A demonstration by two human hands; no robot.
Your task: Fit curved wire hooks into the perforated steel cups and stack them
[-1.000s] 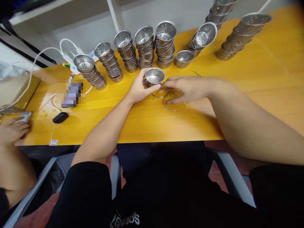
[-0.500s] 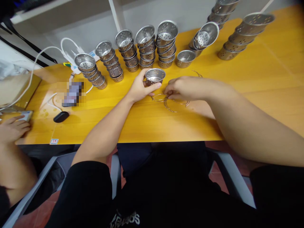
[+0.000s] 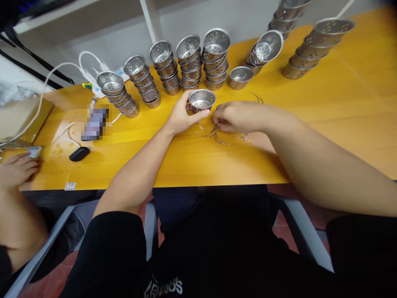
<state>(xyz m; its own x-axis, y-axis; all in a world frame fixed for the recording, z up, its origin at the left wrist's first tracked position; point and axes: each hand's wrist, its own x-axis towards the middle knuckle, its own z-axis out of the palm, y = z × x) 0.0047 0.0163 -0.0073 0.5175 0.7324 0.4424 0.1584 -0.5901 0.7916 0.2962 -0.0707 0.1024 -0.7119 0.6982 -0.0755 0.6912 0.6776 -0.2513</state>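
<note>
My left hand (image 3: 181, 114) is wrapped round a small perforated metal cup (image 3: 202, 100), its open mouth facing up and its thumb along the front. To the right of the cup, my right hand (image 3: 229, 116) is closed in a pinch, fingers pointing down, on a thin wire ring. Loose wire rings (image 3: 221, 142) lie tangled on the table under and beside these fingers. The fingertips are partly hidden, and the pinched wire shows only in part. Another thin wire piece (image 3: 257, 97) lies behind my right wrist.
Stacks of perforated cups (image 3: 216, 62) line the back of the yellow table (image 3: 186, 165). A single cup (image 3: 241, 78) stands before a tilted stack (image 3: 265, 49). At left lie a blurred phone (image 3: 94, 124), a black oval case (image 3: 80, 154) and white cables. Another person's hand (image 3: 18, 167) rests far left.
My right hand has shifted slightly left, and the wire rings under it have moved a little. My left hand still holds the cup in nearly the same place.
</note>
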